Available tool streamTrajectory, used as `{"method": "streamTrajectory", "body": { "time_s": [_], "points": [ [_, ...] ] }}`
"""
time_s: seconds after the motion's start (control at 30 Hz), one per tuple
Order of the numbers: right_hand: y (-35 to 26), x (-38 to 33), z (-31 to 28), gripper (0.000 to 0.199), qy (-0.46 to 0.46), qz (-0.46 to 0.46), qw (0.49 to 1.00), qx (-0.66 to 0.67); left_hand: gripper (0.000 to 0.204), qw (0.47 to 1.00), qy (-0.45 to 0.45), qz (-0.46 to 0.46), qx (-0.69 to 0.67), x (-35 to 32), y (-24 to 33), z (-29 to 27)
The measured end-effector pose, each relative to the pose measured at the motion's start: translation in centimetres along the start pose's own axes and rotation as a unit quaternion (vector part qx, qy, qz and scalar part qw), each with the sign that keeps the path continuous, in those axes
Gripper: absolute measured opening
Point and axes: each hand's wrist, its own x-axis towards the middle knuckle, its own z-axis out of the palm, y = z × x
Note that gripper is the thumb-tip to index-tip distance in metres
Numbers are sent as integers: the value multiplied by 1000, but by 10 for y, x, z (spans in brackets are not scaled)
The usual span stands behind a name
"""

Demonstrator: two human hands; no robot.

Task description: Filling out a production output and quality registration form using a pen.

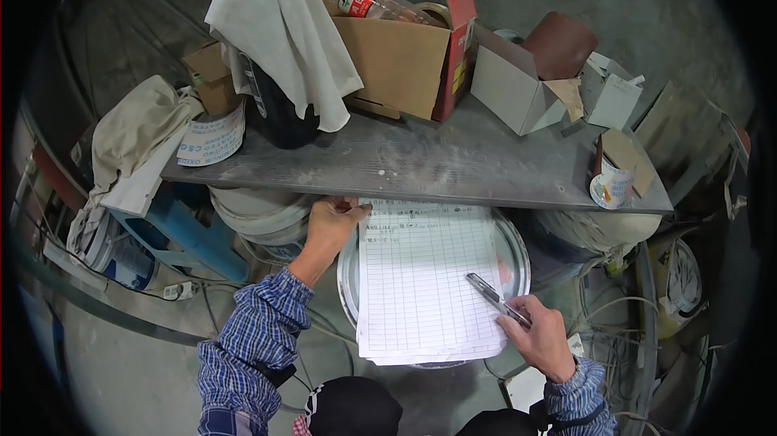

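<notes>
Here we are, eyes on the sheets (425,290), spread over a round lid (522,262) just in front of the tabletop (405,165), top edge right up by the plank's front. That lid probably gives us a firm backing for the paper. Our left hand (328,229) is up at the top left corner, fingertips close together, likely there to keep the pages from sliding; whether that grip pinches or merely presses, we cannot tell. Over on the right, our right hand (541,335) has its grip closed around the pen (500,300), slanted across the lower right of the page, a hold that seems to leave the written rows up top uncovered. And behind, the box (396,63) and the cloth (275,31), draped over a dark container (279,116), stand back on the tabletop, which, we reckon, keeps them well clear of our paper.
</notes>
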Motion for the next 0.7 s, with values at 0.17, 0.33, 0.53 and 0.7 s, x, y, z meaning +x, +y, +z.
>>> {"method": "streamTrajectory", "body": {
  "time_s": [0.17, 0.33, 0.53, 0.7],
  "points": [
    [0, 1, 0, 29, -5, -5, 1000, 6, 16, 999, 19, -2, -33, -2, 2, 3],
    [3, 3, -4, 27, -34, 38, 998, 33, 10, 998, 11, -4, -58, -8, 16, 6],
    [8, 2, -4, 24, -70, 99, 973, 194, 14, 999, 6, -14, -46, -8, 21, 6],
    [7, -3, -16, 21, -107, 162, 935, 298, 14, 999, -2, -33, 2, -10, 31, 8]
  ]
}}
